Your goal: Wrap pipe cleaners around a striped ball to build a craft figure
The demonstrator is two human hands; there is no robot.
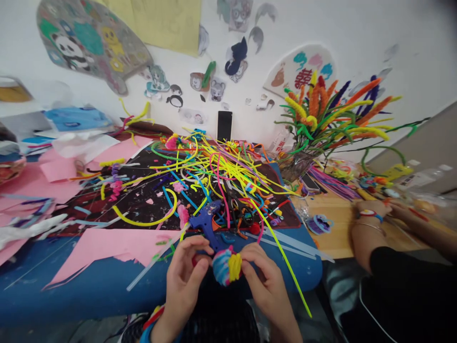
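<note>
Pipe-cleaner bundle (227, 267), striped blue, pink and yellow, sits between your hands, at 3 o'clock from your left hand (185, 274) and 9 o'clock from your right hand (264, 280). It looks roundish, with no clear long axis. Your right hand is nearer, thumb and forefinger almost together on its yellow edge. Your left hand is half curled around something red; I can't tell whether it grips. A blue glue gun (207, 218) lies at 11 o'clock from the bundle.
</note>
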